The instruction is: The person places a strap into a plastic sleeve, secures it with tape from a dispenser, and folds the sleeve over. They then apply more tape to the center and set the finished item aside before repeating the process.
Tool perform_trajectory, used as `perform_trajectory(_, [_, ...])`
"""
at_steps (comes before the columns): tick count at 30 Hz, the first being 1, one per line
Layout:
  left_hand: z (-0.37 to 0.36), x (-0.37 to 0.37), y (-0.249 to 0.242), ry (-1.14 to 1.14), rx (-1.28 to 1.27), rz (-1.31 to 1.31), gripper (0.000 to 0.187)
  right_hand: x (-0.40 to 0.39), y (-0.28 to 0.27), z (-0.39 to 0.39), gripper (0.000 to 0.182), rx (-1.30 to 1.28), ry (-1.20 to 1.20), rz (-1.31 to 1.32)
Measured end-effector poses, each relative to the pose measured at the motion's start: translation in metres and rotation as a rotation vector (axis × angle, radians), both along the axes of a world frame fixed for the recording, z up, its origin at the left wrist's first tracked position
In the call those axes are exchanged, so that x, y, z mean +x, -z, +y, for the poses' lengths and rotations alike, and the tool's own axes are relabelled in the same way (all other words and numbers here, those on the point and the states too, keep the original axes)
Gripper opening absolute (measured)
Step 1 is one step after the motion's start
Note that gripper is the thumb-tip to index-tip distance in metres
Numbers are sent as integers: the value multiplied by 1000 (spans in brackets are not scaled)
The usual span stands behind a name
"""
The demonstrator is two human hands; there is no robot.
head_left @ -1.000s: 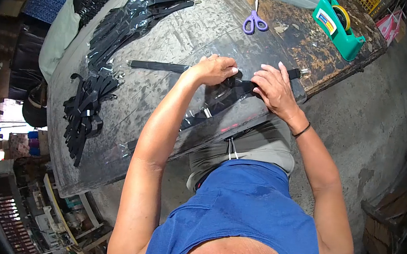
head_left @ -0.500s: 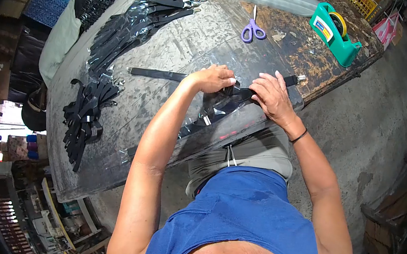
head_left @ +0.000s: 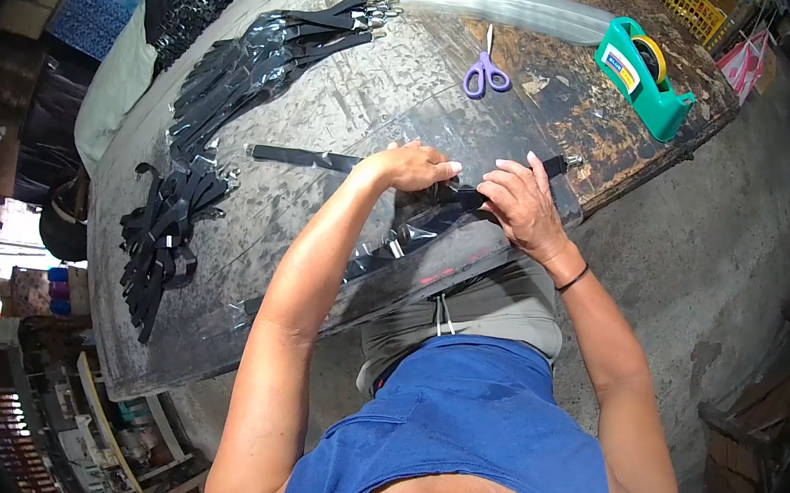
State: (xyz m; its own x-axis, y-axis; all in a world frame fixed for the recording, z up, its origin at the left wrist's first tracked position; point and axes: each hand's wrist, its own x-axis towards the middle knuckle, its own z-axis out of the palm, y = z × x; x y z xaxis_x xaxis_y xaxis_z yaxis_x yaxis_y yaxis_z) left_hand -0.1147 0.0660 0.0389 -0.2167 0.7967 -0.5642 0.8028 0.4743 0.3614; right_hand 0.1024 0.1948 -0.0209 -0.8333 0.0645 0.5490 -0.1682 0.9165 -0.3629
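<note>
Black strap (head_left: 303, 156) with a silvery metal clip end, under clear glossy film (head_left: 437, 222); black strap bundles (head_left: 164, 225) nearby. Worktop (head_left: 356, 77) grey and scratched, flaking to brown at the far end. Purple-handled scissors (head_left: 483, 70); green tape dispenser (head_left: 645, 66) with yellow roll and a yellow-and-blue label.

The black strap (head_left: 313, 157) I'm working on lies flat across the table, partly inside a clear plastic sleeve (head_left: 437, 217).

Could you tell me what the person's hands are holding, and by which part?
Both the left hand and the right hand press on the middle of a black strap lying on the table.
</note>
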Motion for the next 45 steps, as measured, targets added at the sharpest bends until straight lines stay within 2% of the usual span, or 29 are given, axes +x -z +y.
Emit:
perform_trajectory(4, [0,-7,3,-32,-45,-58,55,0,-1,-1,33,18,36,-53])
perform_trajectory(7, [-6,-12,6,29,-1,-78,48,0,-5,-3,31,26,68,-86])
perform_trajectory(9, [-10,-14,15,89,149,-5,43,0,-5,-3,32,25,73,-80])
perform_trajectory(16, [-9,-20,20,25,148,-95,39,-1,-2,-1,32,-17,56,-61])
perform_trajectory(22, [-5,-23,14,152,84,-57,36,-1,-5,1,32,-18,15,-20])
perform_trajectory(24, [-5,-24,9,94,66,-260,37,0,-6,1,32,-28,6,-9])
perform_trajectory(27, [-4,-21,6,-18,-20,-344,37,-1,-8,1,33,-42,-8,2])
perform_trajectory(31, [-8,-17,-1,-46,64,-336,39,-1,-7,2,34,-46,-16,-2])
perform_trajectory(34, [-5,-17,-8,-69,-61,-296,41,-1,-8,3,34,-40,-15,-20])
perform_trajectory(40, [-13,-28,9,-15,6,-372,38,-2,-8,3,34,-26,8,-47])
perform_trajectory(42, [-16,-27,10,61,160,-293,35,-3,-7,2,34,-23,18,-44])
perform_trajectory(45, [-19,-20,9,-20,199,-252,32,-3,-4,2,32,-14,32,-48])
